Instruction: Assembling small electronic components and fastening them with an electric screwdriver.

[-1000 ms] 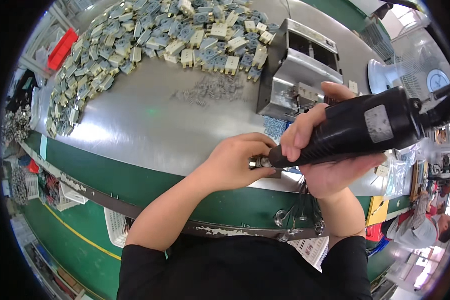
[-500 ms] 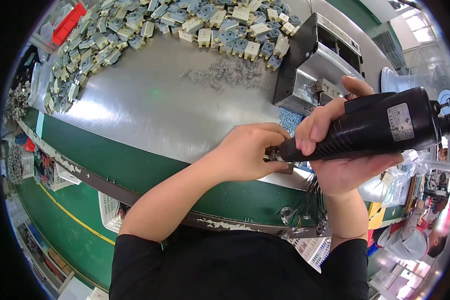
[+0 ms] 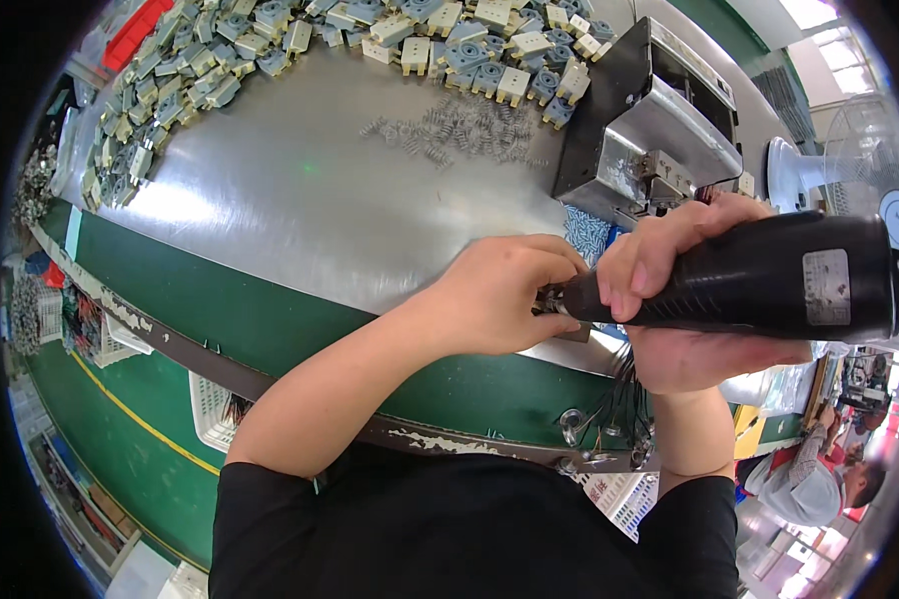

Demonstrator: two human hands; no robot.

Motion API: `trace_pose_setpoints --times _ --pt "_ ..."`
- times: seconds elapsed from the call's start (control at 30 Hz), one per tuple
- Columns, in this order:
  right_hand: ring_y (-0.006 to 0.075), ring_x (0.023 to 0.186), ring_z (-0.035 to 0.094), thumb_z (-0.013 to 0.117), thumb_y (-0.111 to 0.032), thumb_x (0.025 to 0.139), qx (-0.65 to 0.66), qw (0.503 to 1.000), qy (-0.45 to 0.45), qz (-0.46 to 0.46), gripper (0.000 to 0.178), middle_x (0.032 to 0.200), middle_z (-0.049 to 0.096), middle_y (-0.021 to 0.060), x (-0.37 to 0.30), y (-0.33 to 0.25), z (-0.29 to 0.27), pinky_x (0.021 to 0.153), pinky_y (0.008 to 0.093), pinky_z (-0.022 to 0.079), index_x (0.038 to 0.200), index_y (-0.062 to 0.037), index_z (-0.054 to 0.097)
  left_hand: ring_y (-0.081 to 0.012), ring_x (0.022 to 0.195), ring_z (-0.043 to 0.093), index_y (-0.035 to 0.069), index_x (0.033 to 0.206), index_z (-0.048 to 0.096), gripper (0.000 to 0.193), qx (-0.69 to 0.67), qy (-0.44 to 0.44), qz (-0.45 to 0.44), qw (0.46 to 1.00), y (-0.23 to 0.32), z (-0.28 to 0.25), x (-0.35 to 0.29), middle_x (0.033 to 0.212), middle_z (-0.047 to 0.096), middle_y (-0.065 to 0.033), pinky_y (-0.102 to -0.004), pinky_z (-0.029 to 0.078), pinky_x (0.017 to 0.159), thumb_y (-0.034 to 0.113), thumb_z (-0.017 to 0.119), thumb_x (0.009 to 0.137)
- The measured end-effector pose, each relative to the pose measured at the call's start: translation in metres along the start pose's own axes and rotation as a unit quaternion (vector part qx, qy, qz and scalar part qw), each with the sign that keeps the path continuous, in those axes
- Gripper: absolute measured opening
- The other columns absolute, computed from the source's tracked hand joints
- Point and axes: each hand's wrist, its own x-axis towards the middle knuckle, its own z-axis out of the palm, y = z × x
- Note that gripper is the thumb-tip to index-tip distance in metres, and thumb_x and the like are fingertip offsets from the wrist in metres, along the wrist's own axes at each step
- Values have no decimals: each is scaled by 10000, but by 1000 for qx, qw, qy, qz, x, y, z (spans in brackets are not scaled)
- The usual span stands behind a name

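My right hand (image 3: 659, 262) is wrapped round a black electric screwdriver (image 3: 759, 275), which lies nearly level with its cord end to the right. The screwdriver's nose points left, right up against the fingers of my left hand (image 3: 509, 290). Between thumb and fingers, my left hand pinches a small metal part (image 3: 547, 299), mostly hidden by the fingers and the tool's nose. Just beyond both hands lie many small bluish screws (image 3: 586, 232). Black wires (image 3: 624, 384) hang by the bench edge below the right hand.
Grey and cream plastic housings (image 3: 459, 55) are heaped along the far side. Loose springs (image 3: 454, 130) lie before them. A black and metal box-shaped fixture (image 3: 649, 130) stands at far right, beside a fan (image 3: 874, 165). Another person (image 3: 804, 484) works at lower right.
The screwdriver's rear end has swung down and toward me, with my right hand turning along. My left hand keeps its pinch at the nose. The whole view has shifted slightly.
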Motion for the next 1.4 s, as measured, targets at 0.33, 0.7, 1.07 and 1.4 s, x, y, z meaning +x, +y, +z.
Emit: trace_pose_setpoints --times 0.33,0.7,1.07,1.4 --pt "225 580 587 589 -947 758 -9 999 -51 1 1099 779 590 100 6 -6 -4 568 381 504 1387 -64 406 -295 846 726 62 983 754 284 8 37 65 997 -10 4 -1 1033 738 -65 -393 582 755 166 879 750" --pt "241 588 598 623 -885 816 -14 994 -106 -20 1169 798 600 114 14 -20 -5 583 405 516 1566 -50 298 -288 888 730 50 992 752 279 5 18 55 998 -8 0 -5 1056 740 -66 -394 588 770 166 864 765" --pt "226 806 656 444 -874 928 -230 971 51 41 1096 927 622 108 27 -48 -20 791 375 543 1551 19 324 -307 895 738 66 988 743 344 115 112 232 959 -4 10 -2 975 760 -80 -434 601 809 148 931 713" --pt "304 973 703 783 -251 901 -701 669 -169 181 460 1058 708 165 -7 -108 -5 870 407 565 1247 27 661 -276 958 747 94 927 750 293 118 84 232 962 -4 21 -12 945 758 -71 -421 610 888 165 924 702"
